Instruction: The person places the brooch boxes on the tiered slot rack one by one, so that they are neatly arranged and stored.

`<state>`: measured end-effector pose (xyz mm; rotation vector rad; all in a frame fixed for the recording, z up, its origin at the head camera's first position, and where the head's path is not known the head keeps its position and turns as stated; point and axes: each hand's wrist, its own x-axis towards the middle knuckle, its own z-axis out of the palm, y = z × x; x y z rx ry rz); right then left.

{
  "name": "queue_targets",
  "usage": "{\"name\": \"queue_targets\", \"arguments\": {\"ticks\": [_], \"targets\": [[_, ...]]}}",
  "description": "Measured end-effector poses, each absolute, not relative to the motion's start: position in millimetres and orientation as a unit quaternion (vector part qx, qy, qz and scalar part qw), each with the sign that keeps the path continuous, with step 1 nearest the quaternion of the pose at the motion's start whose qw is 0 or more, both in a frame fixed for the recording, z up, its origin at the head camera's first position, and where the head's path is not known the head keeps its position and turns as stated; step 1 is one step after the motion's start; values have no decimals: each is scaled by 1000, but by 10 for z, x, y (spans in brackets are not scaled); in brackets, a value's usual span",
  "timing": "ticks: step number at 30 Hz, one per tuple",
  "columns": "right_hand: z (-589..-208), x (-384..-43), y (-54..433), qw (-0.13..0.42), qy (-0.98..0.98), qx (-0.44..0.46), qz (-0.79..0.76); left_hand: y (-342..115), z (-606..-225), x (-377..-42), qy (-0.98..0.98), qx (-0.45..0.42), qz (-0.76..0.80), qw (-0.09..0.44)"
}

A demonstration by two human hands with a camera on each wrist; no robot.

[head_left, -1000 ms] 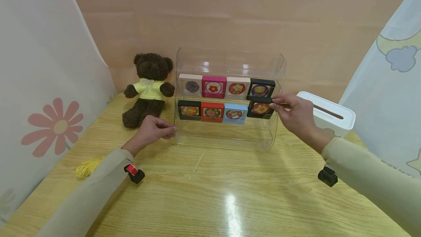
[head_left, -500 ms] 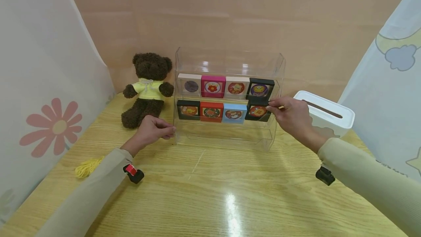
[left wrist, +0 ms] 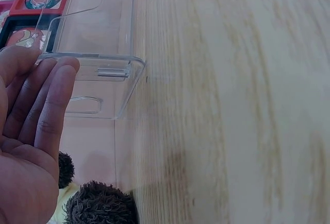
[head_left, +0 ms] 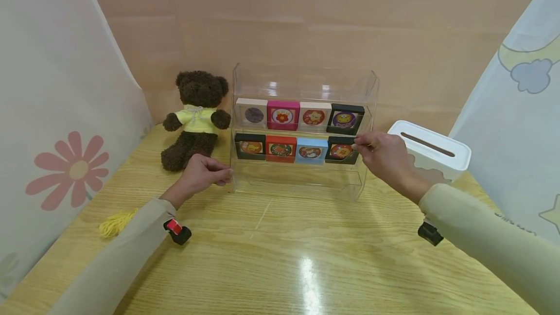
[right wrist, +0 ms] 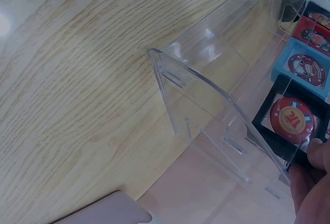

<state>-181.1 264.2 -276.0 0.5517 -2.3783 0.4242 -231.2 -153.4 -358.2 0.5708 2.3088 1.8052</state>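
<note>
A clear acrylic rack (head_left: 303,97) with stepped shelves stands on the table, bearing two rows of small square display boxes with round badges. My left hand (head_left: 197,177) pinches the edge of the rack's left side panel; in the left wrist view the fingertips meet the clear plastic (left wrist: 113,57). With thumb and fingers, my right hand (head_left: 387,157) holds the top right corner of a black badge box (head_left: 342,151) at the right end of the lower row. It sits beside a light blue box (head_left: 311,151). A red box (head_left: 281,149) and another black box (head_left: 250,147) continue that row.
A brown teddy bear (head_left: 199,118) in a yellow shirt sits left of the rack. Behind my right hand is a white tissue box (head_left: 459,152). Yellow string (head_left: 115,222) lies at the left, partly behind my left sleeve.
My right hand has lowered the black box, which was raised and tilted, into line with its row behind the shelf's lip. The left hand keeps its place on the rack.
</note>
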Motion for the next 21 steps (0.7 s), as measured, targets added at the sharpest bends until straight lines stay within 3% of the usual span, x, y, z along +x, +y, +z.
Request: {"name": "queue_targets", "arguments": {"ticks": [21], "targets": [[-2766, -1812, 2570, 262, -935, 195, 135, -1566, -3589, -2287, 779, 182, 596, 71]]}}
